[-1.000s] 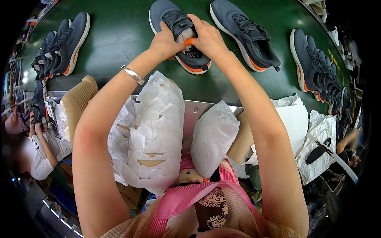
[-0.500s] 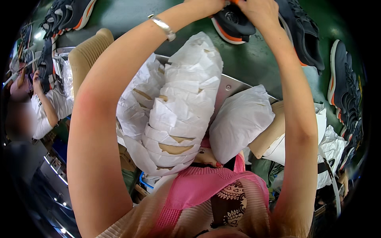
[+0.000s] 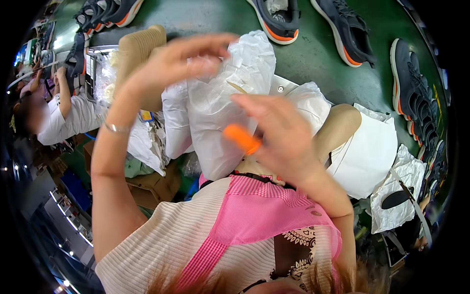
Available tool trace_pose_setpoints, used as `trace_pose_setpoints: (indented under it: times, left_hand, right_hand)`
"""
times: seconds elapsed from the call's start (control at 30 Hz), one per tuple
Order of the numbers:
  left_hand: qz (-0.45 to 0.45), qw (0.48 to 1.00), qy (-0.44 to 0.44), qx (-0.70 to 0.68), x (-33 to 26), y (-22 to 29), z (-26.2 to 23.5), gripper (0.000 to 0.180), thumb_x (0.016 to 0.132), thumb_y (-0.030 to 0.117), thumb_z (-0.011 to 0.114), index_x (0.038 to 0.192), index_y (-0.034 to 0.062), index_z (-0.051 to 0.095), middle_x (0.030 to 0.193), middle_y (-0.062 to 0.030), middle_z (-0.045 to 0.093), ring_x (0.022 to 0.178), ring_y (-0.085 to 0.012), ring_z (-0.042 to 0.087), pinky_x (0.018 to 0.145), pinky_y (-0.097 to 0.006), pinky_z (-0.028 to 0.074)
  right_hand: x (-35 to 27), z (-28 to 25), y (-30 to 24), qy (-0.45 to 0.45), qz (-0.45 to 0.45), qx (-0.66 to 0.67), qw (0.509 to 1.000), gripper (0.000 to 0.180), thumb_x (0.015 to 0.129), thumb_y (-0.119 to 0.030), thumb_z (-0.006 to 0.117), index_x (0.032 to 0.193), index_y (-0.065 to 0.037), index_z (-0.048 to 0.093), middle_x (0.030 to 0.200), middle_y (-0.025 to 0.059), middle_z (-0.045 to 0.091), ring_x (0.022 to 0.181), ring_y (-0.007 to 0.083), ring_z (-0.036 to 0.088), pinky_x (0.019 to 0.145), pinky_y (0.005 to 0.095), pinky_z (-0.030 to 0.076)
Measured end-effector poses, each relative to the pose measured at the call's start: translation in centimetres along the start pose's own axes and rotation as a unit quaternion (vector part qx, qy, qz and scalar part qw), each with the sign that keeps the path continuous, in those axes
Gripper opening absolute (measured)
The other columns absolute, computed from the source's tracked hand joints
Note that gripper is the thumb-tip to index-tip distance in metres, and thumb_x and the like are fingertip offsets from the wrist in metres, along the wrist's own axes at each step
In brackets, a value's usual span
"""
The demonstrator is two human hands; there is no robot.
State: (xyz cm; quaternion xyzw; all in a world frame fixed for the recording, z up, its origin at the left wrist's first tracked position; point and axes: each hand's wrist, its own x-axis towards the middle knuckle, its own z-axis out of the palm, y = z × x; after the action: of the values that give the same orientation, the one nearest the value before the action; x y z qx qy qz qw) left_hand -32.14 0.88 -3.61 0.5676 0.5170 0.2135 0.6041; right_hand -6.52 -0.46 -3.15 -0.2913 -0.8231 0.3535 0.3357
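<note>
My left hand [image 3: 178,61] hangs over a tall white paper bundle [image 3: 215,132], fingers curved and apart, with nothing seen in them. Motion smears both hands. An orange, rod-like handle [image 3: 242,139] sticks out of my right hand [image 3: 286,132], which is in front of the bundle's right side; the rest of the tool is hidden. Beyond the bundle, a dark grey shoe [image 3: 274,22] with a white and orange sole stands on the green table [image 3: 205,17], crumpled white paper visible inside it. Another dark shoe [image 3: 345,32] lies to its right.
Ribbed tan stacks [image 3: 137,54] stand left of the bundle, with another tan piece [image 3: 340,127] at right. White sheets [image 3: 367,152] lie beside that. Rows of shoes line the right edge [image 3: 416,93] and far left [image 3: 105,12]. A person in white [image 3: 73,117] works at left.
Both hands have drawn back from the far shoe toward me and moved apart. The orange-handled tool has come along in my right hand. My view has shifted, and the white bundle looks different.
</note>
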Motion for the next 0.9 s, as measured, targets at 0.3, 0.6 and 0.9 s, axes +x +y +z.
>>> trace_pose_setpoints:
  times: [0.3,0.6,0.9]
  left_hand:
    - [-0.052,0.937,0.336,-0.078,-1.5,-1.2,9.5,0.031,0.093,0.016,0.051,0.121,0.0028,0.059,0.118,-0.0048,0.055,0.110,-0.0121,0.048,0.094,-0.028,0.039]
    - [-0.122,0.990,0.061,-0.046,-1.7,1.2,6.4,0.051,0.091,0.037,0.059,0.138,0.0232,0.044,0.102,-0.0016,0.047,0.092,-0.0085,0.042,0.078,-0.021,0.035]
    - [-0.097,0.994,0.028,-0.045,-1.0,0.4,6.0,0.060,0.090,0.031,0.062,0.143,0.0184,0.037,0.126,-0.0055,0.048,0.117,-0.0129,0.044,0.101,-0.027,0.033]
  right_hand:
    - [-0.6,0.3,1.1,-0.047,0.049,-0.024,0.997,0.057,0.065,-0.019,0.078,0.113,-0.001,0.054,0.110,0.0136,0.053,0.100,0.0314,0.054,0.079,0.0381,0.050]
    - [-2.3,0.2,0.0,-0.044,-0.020,-0.075,0.996,0.053,0.067,-0.016,0.076,0.115,-0.005,0.057,0.106,0.0118,0.055,0.096,0.0304,0.054,0.083,0.0396,0.047]
    - [-2.0,1.7,0.6,-0.015,-0.025,-0.130,0.991,0.047,0.069,-0.030,0.074,0.104,-0.002,0.058,0.097,0.0121,0.059,0.093,0.0293,0.056,0.079,0.0389,0.046]
